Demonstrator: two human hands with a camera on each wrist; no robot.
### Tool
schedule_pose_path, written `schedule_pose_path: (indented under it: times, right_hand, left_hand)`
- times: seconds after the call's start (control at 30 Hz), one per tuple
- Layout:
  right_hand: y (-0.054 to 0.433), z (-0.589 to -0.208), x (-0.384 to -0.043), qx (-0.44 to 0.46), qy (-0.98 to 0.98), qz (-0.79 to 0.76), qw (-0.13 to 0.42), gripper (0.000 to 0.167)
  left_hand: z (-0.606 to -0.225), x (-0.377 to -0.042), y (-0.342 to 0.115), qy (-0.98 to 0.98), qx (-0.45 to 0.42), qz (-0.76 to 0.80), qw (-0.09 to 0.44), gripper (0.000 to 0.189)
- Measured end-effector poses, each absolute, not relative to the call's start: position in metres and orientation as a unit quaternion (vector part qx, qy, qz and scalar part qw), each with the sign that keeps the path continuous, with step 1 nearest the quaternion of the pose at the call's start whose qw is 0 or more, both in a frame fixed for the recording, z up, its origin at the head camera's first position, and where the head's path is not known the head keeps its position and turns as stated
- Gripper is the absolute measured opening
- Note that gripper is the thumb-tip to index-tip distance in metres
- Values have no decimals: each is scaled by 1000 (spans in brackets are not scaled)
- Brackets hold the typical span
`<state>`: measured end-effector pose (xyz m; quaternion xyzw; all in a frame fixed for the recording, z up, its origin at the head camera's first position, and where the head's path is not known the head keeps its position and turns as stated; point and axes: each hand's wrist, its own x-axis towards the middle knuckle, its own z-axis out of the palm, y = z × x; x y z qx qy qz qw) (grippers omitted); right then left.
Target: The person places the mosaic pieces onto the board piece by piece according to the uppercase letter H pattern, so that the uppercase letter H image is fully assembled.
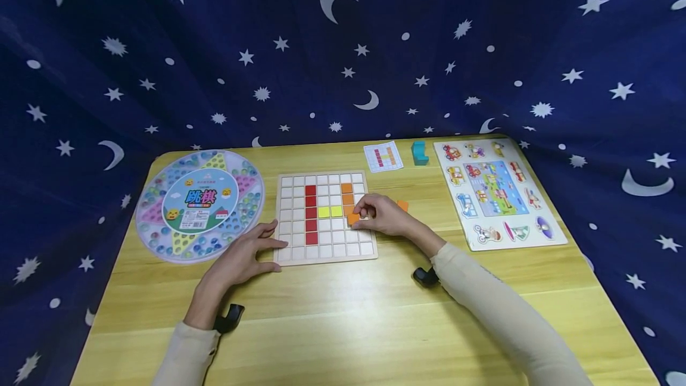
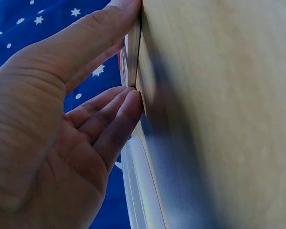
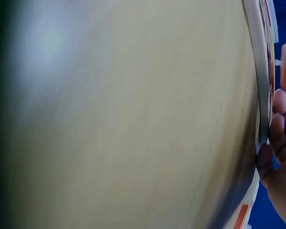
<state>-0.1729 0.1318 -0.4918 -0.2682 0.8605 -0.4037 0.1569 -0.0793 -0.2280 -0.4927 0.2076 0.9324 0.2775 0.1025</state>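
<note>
A wooden grid board (image 1: 329,262) with white squares lies in the middle of the table. On it stand a column of red tiles (image 1: 311,213), two yellow tiles (image 1: 330,212) and a column of orange tiles (image 1: 347,199). The right hand (image 1: 383,214) pinches an orange square tile (image 1: 352,218) at the lower end of the orange column; that tile shows at the fingertips in the right wrist view too. At the board's left edge the left hand (image 1: 243,258) rests with spread fingers, and its fingertips touch the rim in the left wrist view.
Another orange tile (image 1: 402,205) lies partly behind the right hand. A pattern card (image 1: 383,156) and a teal block (image 1: 420,153) are behind the board. A round Chinese checkers set (image 1: 200,207) lies left, and a vehicle peg puzzle (image 1: 501,195) right.
</note>
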Motion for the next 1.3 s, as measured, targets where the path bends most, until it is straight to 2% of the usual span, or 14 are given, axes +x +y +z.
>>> schedule_pose_path:
  times: [0.57,1.3]
  right_hand:
    - [127,-500,-172,-294,883,-352,99,30]
    - [123,-499,-174,-309,877,-356,88,28]
  left_hand:
    - [-494,-80,-227,931,211,278,106,48]
    - [-493,-80,-228,932,211,274,108,49]
